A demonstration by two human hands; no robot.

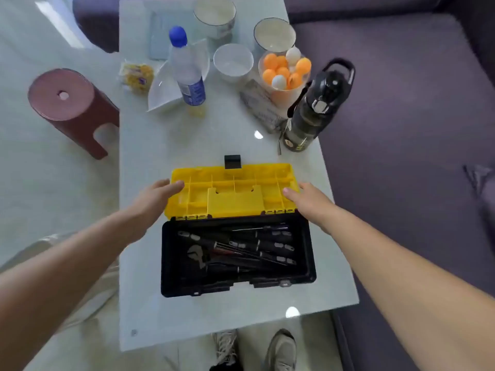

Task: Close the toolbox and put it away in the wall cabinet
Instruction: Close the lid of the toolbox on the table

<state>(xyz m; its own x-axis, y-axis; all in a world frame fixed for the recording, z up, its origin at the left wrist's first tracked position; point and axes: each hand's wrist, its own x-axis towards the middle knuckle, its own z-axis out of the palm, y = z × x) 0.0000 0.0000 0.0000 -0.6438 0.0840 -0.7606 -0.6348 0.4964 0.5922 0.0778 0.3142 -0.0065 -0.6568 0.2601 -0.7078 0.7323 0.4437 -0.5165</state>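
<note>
1. Centrally in the frame, a black plastic toolbox sits open on a pale glossy table, its yellow compartmented lid tipped back toward the top of the picture.
2. Dark-handled screwdrivers and a wrench lie inside the black base.
3. At left centre, the left hand is loosely spread, fingertips touching the lid's left end.
4. At right centre, the right hand is likewise unclenched, fingers at the lid's right end.
5. Higher up stand a clear blue-capped bottle, a glass bowl of orange and white balls and a black flask.
</note>
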